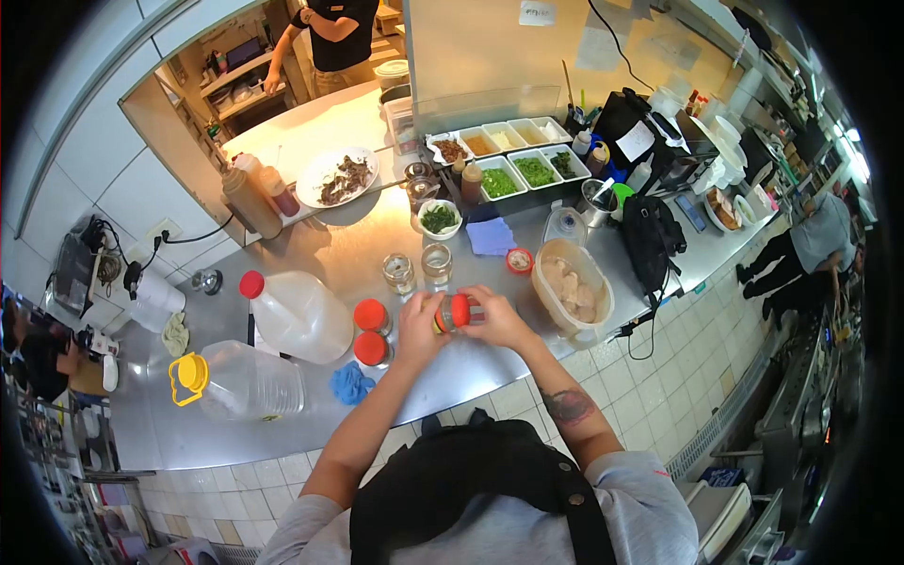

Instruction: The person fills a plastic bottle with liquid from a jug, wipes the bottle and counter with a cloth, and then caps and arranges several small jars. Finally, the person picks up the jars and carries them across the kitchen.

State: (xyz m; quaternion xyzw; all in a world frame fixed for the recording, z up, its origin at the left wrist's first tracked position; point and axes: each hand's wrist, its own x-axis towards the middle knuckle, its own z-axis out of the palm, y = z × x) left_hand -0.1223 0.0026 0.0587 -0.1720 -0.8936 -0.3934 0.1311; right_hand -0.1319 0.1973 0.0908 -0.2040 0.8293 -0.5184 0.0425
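Note:
Over the steel counter's front edge I hold a small jar with a red lid (459, 310), tipped on its side. My left hand (420, 328) is closed on one end of it. The fingers of my right hand (495, 319) are closed around the lid end. Just beyond my hands stand two small glass jars, one on the left (398, 274) and one on the right (437, 266). Left of my left hand are two more red-lidded jars, a rear one (371, 315) and a front one (370, 348). A crumpled blue cloth (351, 383) lies beside them.
Large plastic jugs with a red cap (301, 317) and a yellow cap (252, 380) lie on the left. A tub of pale meat (603, 306) sits at right. Behind are a bowl of chopped greens (440, 219), a white plate (314, 190) and trays of toppings. Other people stand farther off.

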